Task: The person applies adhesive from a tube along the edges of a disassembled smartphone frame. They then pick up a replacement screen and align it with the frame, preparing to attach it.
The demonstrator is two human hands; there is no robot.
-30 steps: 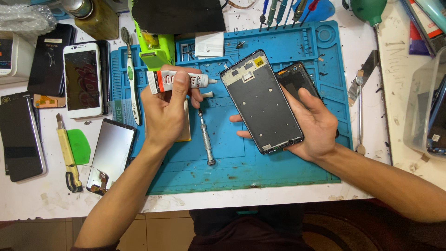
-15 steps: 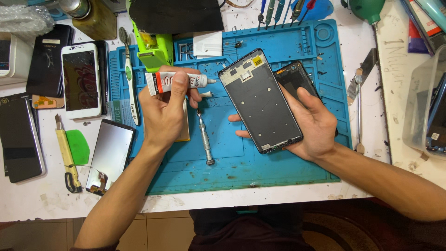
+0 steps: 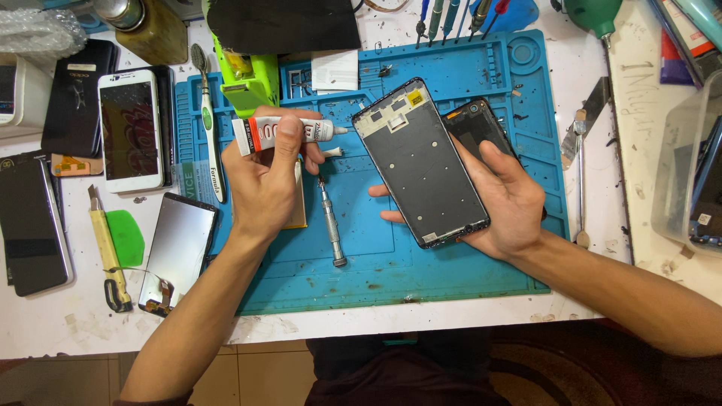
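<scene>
My left hand (image 3: 265,180) grips a small glue tube (image 3: 289,133) with a white and red label, its nozzle pointing right toward the top corner of a phone frame. My right hand (image 3: 505,197) holds that black phone frame (image 3: 421,162) tilted above the blue work mat (image 3: 421,263), inner side up, thumb on its right edge. The nozzle tip sits just left of the frame's upper left corner, with a small gap between them. A second dark phone part (image 3: 477,128) lies partly under the frame and my right hand.
A metal screwdriver (image 3: 331,225) lies on the mat between my hands. A detached screen (image 3: 177,252), yellow utility knife (image 3: 105,248), green pick (image 3: 125,237), white phone (image 3: 129,129), dark phones and a toothbrush (image 3: 208,128) lie left. Tweezers (image 3: 579,173) and a plastic box (image 3: 688,165) sit right.
The glue tube's nozzle has edged a little closer to the frame's upper corner. Both hands otherwise stay almost still.
</scene>
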